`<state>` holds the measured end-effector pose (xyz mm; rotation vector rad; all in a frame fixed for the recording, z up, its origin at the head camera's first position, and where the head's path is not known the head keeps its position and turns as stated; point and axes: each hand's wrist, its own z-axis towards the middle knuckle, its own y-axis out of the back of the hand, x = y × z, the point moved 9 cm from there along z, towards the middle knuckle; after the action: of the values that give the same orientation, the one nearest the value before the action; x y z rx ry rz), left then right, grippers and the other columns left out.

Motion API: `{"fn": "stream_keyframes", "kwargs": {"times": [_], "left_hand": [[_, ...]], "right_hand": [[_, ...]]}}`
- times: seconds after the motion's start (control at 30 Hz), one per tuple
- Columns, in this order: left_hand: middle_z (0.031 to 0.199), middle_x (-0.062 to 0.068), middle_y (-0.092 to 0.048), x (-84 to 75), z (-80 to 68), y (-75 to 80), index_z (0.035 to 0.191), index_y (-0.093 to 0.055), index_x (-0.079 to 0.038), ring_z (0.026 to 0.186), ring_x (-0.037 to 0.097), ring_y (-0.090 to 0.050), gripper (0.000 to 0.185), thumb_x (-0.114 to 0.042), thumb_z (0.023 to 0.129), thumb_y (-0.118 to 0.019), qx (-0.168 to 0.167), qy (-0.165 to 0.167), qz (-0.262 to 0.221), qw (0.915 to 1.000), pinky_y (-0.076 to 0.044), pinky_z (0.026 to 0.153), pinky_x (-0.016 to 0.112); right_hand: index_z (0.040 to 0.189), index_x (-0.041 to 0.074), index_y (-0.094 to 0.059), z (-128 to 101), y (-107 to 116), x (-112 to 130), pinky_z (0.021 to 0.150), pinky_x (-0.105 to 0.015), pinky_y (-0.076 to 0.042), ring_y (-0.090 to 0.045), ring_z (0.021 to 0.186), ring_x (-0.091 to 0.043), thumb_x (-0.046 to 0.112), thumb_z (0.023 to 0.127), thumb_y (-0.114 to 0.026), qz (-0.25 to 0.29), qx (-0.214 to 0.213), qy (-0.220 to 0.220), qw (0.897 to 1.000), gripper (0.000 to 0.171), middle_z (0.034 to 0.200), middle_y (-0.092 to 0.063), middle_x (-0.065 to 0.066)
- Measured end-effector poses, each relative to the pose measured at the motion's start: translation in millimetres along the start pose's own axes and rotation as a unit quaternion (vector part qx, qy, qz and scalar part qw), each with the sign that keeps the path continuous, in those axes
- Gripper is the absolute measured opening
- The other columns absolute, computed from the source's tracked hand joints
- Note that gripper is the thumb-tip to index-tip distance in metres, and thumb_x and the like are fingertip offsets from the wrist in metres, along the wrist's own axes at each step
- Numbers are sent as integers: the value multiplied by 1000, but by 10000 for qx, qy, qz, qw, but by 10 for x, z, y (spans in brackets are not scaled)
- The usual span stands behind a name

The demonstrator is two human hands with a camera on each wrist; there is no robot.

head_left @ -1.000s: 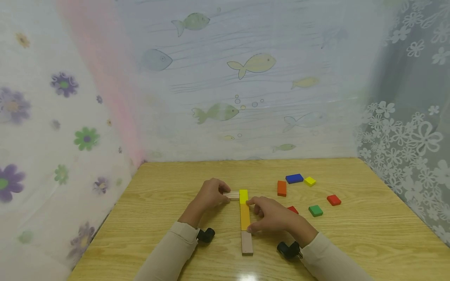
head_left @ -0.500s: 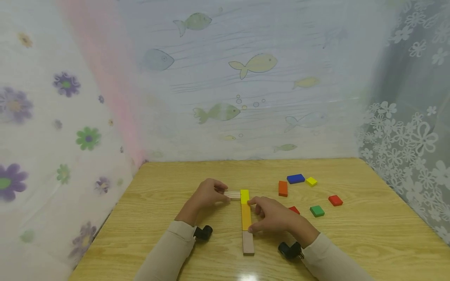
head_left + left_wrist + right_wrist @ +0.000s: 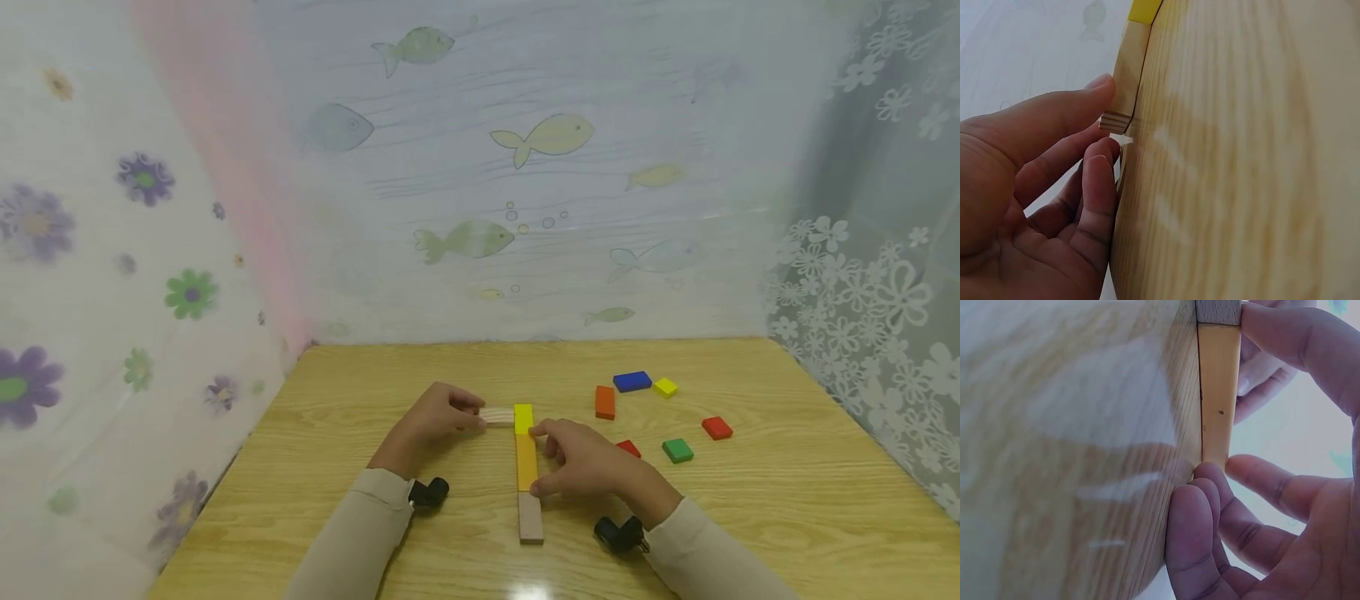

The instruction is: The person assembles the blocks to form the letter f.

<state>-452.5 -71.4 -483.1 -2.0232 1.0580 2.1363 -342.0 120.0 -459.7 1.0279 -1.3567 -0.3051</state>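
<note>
In the head view, a yellow block (image 3: pixel 523 419), a longer orange block (image 3: pixel 527 462) and a grey-brown block (image 3: pixel 530 518) form a straight line on the table. A pale wooden block (image 3: pixel 498 417) extends left from the yellow one. My left hand (image 3: pixel 437 419) is at its outer end, thumb touching and fingers loose; in the left wrist view, the thumb (image 3: pixel 1100 87) overlaps that end. My right hand (image 3: pixel 581 458) spans the orange block from the right, thumb near one end and index finger near the other. The right wrist view shows the remaining fingers (image 3: pixel 1191 519) curled by the table surface.
Right of the line lie an orange-red block (image 3: pixel 605 402), a blue block (image 3: pixel 632 381), a small yellow block (image 3: pixel 665 387), a green block (image 3: pixel 678 451) and a red block (image 3: pixel 717 427). Another red block (image 3: pixel 628 448) is partly behind my right hand. A fish-print curtain (image 3: pixel 540 192) borders the table's back.
My left hand has drawn slightly left, its fingers loosening and uncovering more of the pale wooden block. My right hand stays at the orange block, and the line of blocks keeps its arrangement.
</note>
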Motion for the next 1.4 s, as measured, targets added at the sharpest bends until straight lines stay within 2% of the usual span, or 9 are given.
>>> {"fn": "stream_keyframes", "kwargs": {"times": [0.13, 0.43, 0.73, 0.97, 1.1, 1.27, 1.4], "left_hand": [[104, 7, -74, -33, -3, 3, 123, -76, -3, 87, 15, -64, 40, -13, 86, -86, 23, -70, -35, 10000, -57, 74, 29], [102, 5, -73, -26, -35, 31, 121, -77, -4, 86, 15, -63, 38, -13, 84, -87, -77, 76, 111, 9999, -57, 76, 29], [101, 6, -72, -27, -52, 33, 121, -77, -3, 86, 16, -63, 38, -10, 85, -86, -80, 80, 14, 9999, -57, 75, 29], [102, 8, -72, -27, -40, 23, 121, -76, -3, 87, 16, -63, 38, -11, 85, -86, -39, 34, -2, 10000, -56, 77, 29], [103, 7, -72, -27, -21, 15, 120, -77, -4, 88, 16, -63, 38, -11, 85, -86, -14, 42, -8, 10000, -56, 77, 29], [104, 7, -72, -32, -17, 5, 121, -77, -4, 88, 17, -62, 38, -12, 85, -86, -13, 111, -41, 9999, -55, 77, 29], [105, 7, -72, -33, -13, -1, 121, -76, -4, 89, 16, -62, 38, -12, 85, -86, -7, 86, -36, 10000, -54, 78, 29]], "right_hand": [[146, 10, -54, 1, 14, 23, 83, -40, -49, -56, 95, -19, 40, 79, -90, -96, -43, 5, 9999, 82, 112, -61, -4], [146, 8, -54, 34, -2, 36, 82, -38, -49, -56, 92, -18, 40, 78, -90, -153, -123, 53, 9998, 84, 110, -61, -4], [145, 9, -55, 42, -1, 35, 76, -36, -48, -55, 87, -18, 40, 76, -92, -180, -202, 27, 9996, 85, 109, -61, -3], [149, 14, -52, 14, 47, 0, 82, -40, -52, -61, 93, -16, 46, 76, -90, -55, -191, -56, 9998, 88, 116, -64, -4], [145, 15, -57, -28, 145, -2, 85, -41, -55, -64, 98, -18, 43, 82, -87, 130, -185, 289, 9993, 75, 117, -66, -5], [134, 13, -68, -124, 393, -43, 81, -33, -57, -66, 101, -23, 37, 88, -84, 187, -268, 802, 9962, 54, 117, -68, -9], [129, 13, -72, -193, 616, -198, 83, -33, -57, -66, 103, -28, 34, 89, -84, 133, -370, 908, 9951, 47, 119, -70, -11]]}}
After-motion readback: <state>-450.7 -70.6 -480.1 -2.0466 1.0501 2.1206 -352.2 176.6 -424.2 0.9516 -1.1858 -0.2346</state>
